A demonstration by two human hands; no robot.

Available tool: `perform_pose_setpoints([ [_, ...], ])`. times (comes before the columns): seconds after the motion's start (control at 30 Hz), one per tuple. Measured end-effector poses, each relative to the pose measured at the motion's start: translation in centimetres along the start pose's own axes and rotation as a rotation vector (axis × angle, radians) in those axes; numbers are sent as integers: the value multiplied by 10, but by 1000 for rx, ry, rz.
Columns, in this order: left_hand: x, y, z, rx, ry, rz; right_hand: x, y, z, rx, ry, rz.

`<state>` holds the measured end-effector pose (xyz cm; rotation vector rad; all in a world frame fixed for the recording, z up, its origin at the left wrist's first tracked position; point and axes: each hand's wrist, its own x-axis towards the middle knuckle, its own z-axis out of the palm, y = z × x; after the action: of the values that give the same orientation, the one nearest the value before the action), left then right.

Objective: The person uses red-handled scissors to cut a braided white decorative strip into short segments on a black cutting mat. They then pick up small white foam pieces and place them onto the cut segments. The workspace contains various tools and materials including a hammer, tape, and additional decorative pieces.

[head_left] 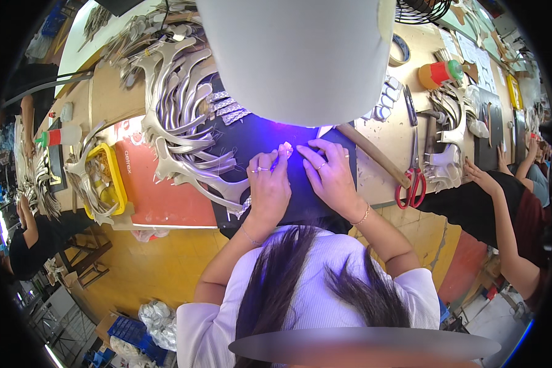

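Both my hands work close together over a dark mat (303, 205), in blue-purple light. My left hand (267, 187) is closed, pinching a small shiny pinkish piece (289, 149) at its fingertips; the piece's exact kind is too small to make out. Just right of it, my right hand (334, 175) has its fingers bent but apart, with the index fingertip close to the piece. Whether that fingertip touches it I cannot tell. Beside my left wrist lies a pile of silvery cut straps (181, 132). Small glittery strips (228, 109) rest on the mat's far left part.
A large white lamp shade (294, 67) hangs over the far side. To the right lie a wooden-handled tool (377, 156), red-handled scissors (413, 184), a tape roll (400, 49) and an orange bottle (438, 75). Leftward are a red sheet (159, 190) and yellow basket (118, 178). Co-workers sit both sides.
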<state>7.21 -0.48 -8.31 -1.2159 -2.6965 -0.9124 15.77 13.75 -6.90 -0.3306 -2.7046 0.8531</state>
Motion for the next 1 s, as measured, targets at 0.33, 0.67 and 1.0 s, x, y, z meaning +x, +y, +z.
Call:
perform_pose_setpoints([
  [0.33, 0, -4, 0, -126, 1, -52, -4, 1, 7, -161, -45, -109],
  [0.67, -3, 1, -5, 40, -85, 9, -5, 0, 7, -190, -51, -105],
  [1.0, 5, -3, -1, -156, 15, -78, -6, 1, 7, -195, -61, -73],
])
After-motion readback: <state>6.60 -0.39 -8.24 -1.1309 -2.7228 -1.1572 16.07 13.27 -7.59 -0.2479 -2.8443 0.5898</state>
